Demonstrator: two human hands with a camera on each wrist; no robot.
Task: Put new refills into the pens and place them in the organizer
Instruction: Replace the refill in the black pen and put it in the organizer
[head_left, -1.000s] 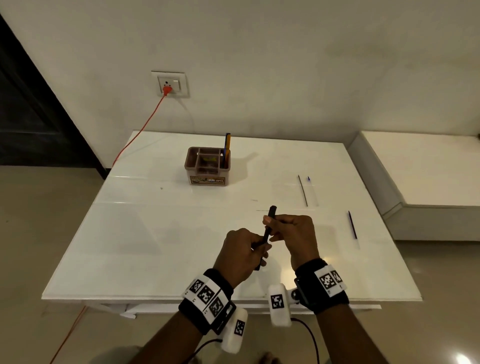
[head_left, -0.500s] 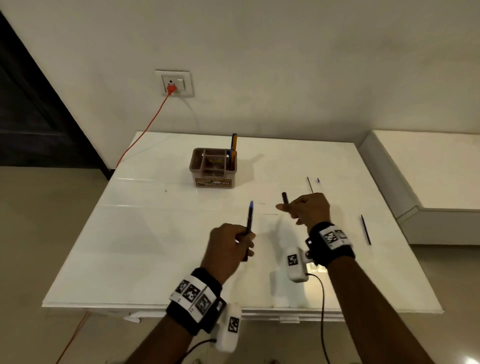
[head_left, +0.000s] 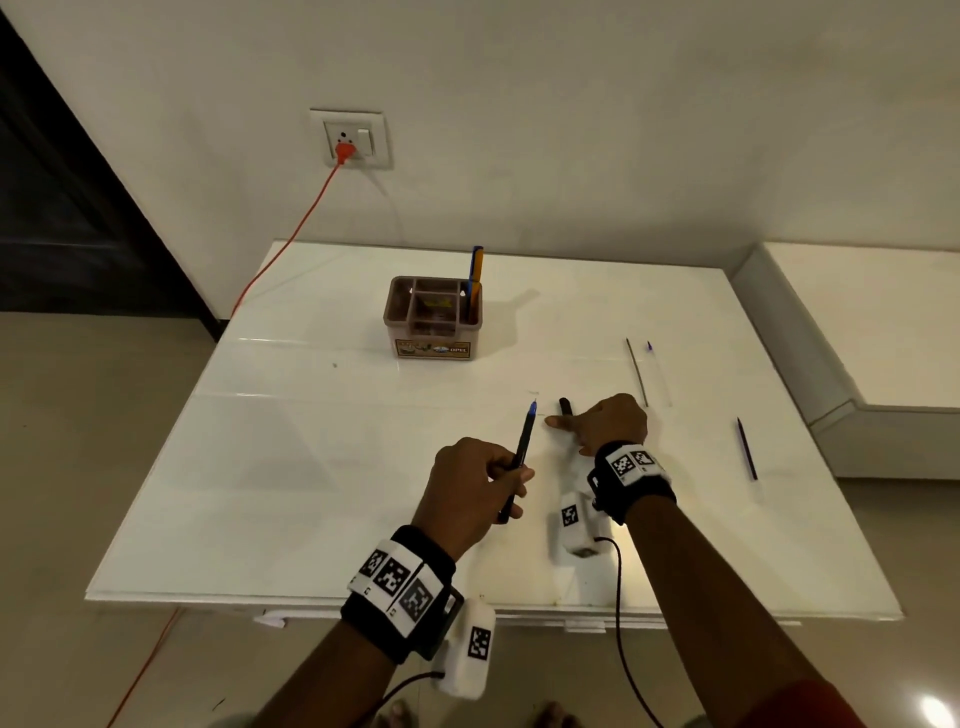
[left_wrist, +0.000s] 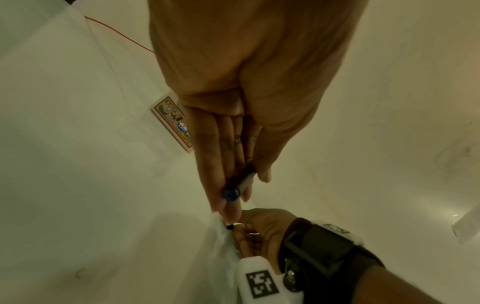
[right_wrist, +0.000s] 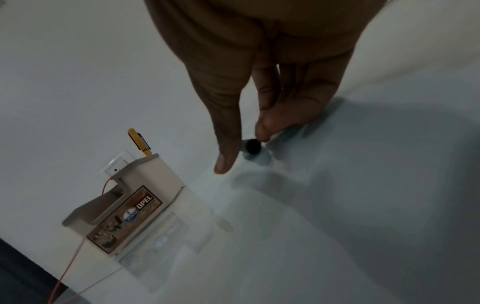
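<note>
My left hand (head_left: 498, 475) grips a black pen (head_left: 521, 457) by its lower barrel, blue tip pointing up and away; the left wrist view shows that blue tip (left_wrist: 231, 193) end-on between my fingers. My right hand (head_left: 597, 422) is low over the table to the right of the pen and pinches the pen's black cap (head_left: 565, 406), with the forefinger stretched out to the left. The cap (right_wrist: 252, 146) sits just above the table surface. The brown organizer (head_left: 434, 318) stands at the back centre with a yellow-and-blue pen (head_left: 475, 275) upright in its right compartment.
On the white table (head_left: 311, 467), right of my hands, lie a thin dark refill (head_left: 637, 373), a clear refill with a blue tip (head_left: 658, 371) and a dark blue refill (head_left: 747, 451). An orange cable (head_left: 291, 234) runs from the wall socket down the left. A low white ledge (head_left: 883, 322) borders the right.
The hands, joined on the pen a second ago, have come apart. My right hand drew the cap off and moved right and down toward the table; the left keeps the uncapped pen.
</note>
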